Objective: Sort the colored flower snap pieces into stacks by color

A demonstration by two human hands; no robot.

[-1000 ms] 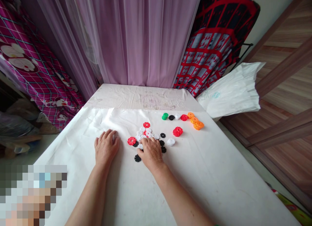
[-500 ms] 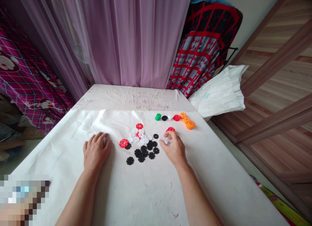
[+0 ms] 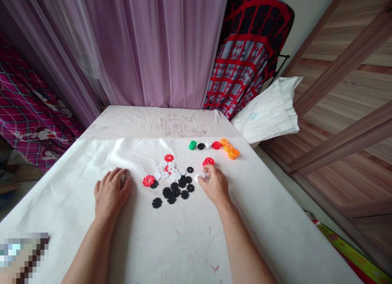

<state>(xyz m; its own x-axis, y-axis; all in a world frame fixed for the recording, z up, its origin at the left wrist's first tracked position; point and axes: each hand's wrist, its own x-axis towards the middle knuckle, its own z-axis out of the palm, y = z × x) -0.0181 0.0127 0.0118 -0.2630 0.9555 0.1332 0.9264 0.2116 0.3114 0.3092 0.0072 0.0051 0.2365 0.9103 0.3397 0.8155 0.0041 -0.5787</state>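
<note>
A loose heap of flat flower-shaped plastic discs lies mid-table: white discs [image 3: 170,173], black discs [image 3: 177,189] and a red disc [image 3: 148,180]. My right hand [image 3: 214,183] rests just right of the heap, fingers curled around a small stack of white discs [image 3: 200,176], beside a stack of red discs [image 3: 208,161]. My left hand [image 3: 112,192] lies flat on the white cloth [image 3: 92,169], fingers spread, left of the heap and holding nothing.
Sorted stacks stand in a row farther back: green [image 3: 192,145], black [image 3: 201,146], white, red [image 3: 216,145] and orange [image 3: 230,150]. A white plastic bag [image 3: 269,112] hangs off the table's right corner. Purple curtains hang behind. A blurred patch covers the bottom left.
My right hand left the heap, uncovering several black discs, and moved right to the small white stack beside the red one. My left hand stayed flat. The camera shifted slightly.
</note>
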